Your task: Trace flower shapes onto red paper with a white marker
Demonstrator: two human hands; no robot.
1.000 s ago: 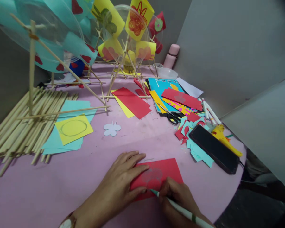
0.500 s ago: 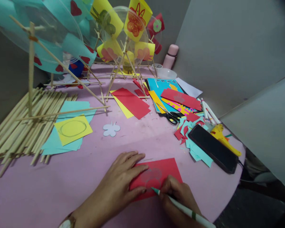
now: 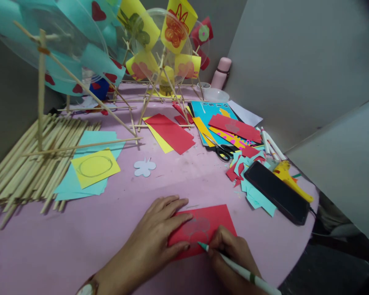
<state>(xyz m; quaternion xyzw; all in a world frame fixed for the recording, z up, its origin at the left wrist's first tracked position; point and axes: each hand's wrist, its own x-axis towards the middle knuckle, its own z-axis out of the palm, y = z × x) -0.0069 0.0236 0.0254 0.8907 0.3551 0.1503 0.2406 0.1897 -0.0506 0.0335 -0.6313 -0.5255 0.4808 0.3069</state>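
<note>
A red paper card (image 3: 219,217) lies on the pink table (image 3: 110,241) at the lower centre, with a faint rounded outline drawn on it. My left hand (image 3: 160,229) rests flat on the card's left part, its fingers apart and holding nothing. In my right hand (image 3: 230,254) is a white marker (image 3: 242,271) with a green tip, pinched between the fingers. The tip is at the lower part of the outline. A white butterfly cutout (image 3: 144,167) lies further back, beyond my left hand.
Stick-and-paper wheels (image 3: 162,61) stand at the back, and wooden sticks (image 3: 27,164) are piled left beside a yellow card (image 3: 95,167). On the right are scissors (image 3: 223,152), paper scraps (image 3: 255,192), a phone (image 3: 276,192) and a yellow glue gun (image 3: 290,180).
The marker tip has shifted very slightly to the right along the outline, with my right hand. My left hand stays on the card.
</note>
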